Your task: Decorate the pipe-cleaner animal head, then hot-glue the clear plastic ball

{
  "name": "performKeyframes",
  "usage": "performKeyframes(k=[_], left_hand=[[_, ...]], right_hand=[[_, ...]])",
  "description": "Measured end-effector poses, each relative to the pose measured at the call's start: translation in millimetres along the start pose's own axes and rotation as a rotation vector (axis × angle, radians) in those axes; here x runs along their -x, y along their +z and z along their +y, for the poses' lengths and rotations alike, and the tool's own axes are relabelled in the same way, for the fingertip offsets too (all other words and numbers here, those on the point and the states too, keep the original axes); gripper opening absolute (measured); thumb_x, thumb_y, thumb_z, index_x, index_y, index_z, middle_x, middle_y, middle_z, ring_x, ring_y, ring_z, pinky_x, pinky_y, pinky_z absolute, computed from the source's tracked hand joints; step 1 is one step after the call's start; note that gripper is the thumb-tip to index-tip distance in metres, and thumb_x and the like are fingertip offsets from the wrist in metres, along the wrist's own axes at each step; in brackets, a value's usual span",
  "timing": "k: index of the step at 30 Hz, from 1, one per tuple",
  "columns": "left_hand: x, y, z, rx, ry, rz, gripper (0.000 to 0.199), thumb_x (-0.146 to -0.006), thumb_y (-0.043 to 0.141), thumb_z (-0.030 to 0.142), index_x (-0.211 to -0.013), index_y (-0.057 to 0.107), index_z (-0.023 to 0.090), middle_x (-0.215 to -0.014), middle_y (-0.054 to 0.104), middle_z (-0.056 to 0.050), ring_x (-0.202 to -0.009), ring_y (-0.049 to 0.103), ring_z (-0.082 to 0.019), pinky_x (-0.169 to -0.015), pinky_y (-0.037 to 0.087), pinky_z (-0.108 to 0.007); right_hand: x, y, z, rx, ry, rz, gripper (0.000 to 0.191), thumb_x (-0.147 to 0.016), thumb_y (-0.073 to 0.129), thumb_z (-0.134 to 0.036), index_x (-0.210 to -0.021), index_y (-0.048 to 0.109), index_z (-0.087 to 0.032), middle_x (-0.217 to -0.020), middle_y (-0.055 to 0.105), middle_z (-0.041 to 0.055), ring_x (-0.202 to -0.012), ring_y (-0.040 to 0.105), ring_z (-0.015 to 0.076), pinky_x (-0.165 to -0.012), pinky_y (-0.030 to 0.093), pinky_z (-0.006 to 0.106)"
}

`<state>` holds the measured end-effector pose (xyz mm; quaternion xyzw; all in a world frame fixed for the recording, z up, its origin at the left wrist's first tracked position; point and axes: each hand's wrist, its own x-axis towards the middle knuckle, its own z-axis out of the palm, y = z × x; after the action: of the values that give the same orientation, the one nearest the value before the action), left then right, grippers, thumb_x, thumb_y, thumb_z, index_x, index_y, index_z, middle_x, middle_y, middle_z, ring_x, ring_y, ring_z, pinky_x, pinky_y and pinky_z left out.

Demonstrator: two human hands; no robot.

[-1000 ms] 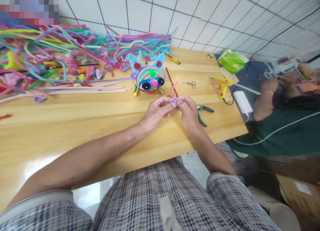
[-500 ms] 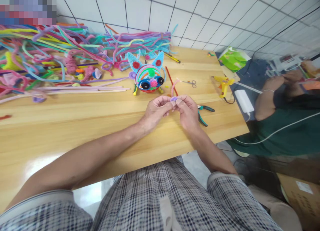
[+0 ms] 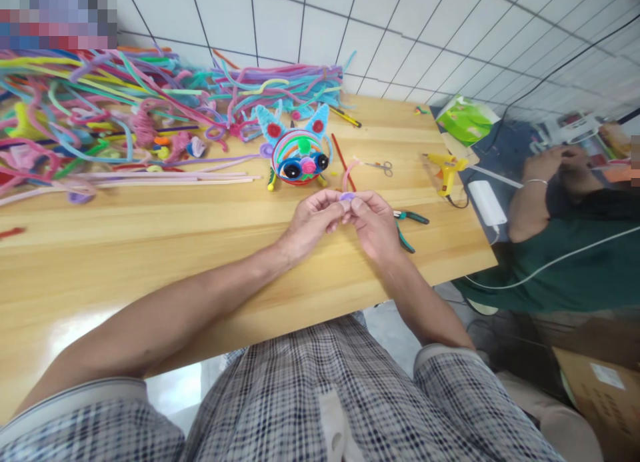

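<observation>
Between the fingertips of both hands is a small purple coil of pipe cleaner (image 3: 346, 197). My left hand (image 3: 317, 219) pinches it from the left, and my right hand (image 3: 374, 223) grips its other side with thumb and forefinger. A pink pipe cleaner (image 3: 349, 174) rises just beyond the fingers; whether it joins the coil I cannot tell. Behind my hands stands a colourful pipe-cleaner animal (image 3: 301, 157) with blue ears, black eyes and a pink nose. Green-handled pliers (image 3: 413, 217) lie beside my right hand, partly hidden by it.
Piles of pipe cleaners (image 3: 280, 89) cover the table's back left. Small scissors (image 3: 384, 167), a red pipe cleaner (image 3: 336, 145) and a yellow glue gun (image 3: 447, 170) lie to the right. A white power adapter (image 3: 487, 202) and a co-worker's arm (image 3: 533, 202) are beyond.
Both hands stay in nearly the same place, still pinching the purple coil, which shows slightly more of its face. The co-worker's hands have shifted a little.
</observation>
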<state>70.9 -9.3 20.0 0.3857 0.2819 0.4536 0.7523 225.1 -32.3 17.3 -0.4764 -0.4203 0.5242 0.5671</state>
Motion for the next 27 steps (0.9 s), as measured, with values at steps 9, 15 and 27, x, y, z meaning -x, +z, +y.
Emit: performKeyframes(k=[9,15,27], left_hand=[[-3,-0.8,-1,-0.032,0.012,0.036,0.030,-0.078,0.090,0.040,-0.088,0.073,0.018,-0.068,0.066,0.002,-0.056,0.049,-0.008,-0.053,0.036,-0.023],[5,7.0,9,-0.122,-0.032,0.118,0.027,-0.080,0.087,0.034,-0.096,0.071,0.020,-0.069,0.063,0.005,-0.054,0.046,-0.008,-0.052,0.036,-0.024],[-12,-54.7,75,-0.523,0.668,0.520,0.067,-0.077,0.097,0.061,-0.127,0.061,0.030,-0.136,0.064,-0.006,-0.120,0.064,-0.024,-0.101,0.053,-0.037]], right_hand=[[1,2,1,-0.022,0.026,0.047,0.043,-0.068,0.099,-0.060,-0.090,0.078,-0.029,-0.081,0.076,-0.0026,-0.067,0.064,0.0143,-0.066,0.061,0.033],[-24,-6,-21,0.099,-0.042,0.072,0.044,-0.074,0.095,-0.064,-0.085,0.074,-0.026,-0.080,0.073,-0.0018,-0.069,0.065,0.0134,-0.065,0.059,0.030],[-131,-4,-26,0.370,-0.153,-0.035,0.025,-0.085,0.087,-0.042,-0.081,0.069,-0.024,-0.066,0.066,-0.0054,-0.062,0.058,0.0125,-0.062,0.047,0.028]])
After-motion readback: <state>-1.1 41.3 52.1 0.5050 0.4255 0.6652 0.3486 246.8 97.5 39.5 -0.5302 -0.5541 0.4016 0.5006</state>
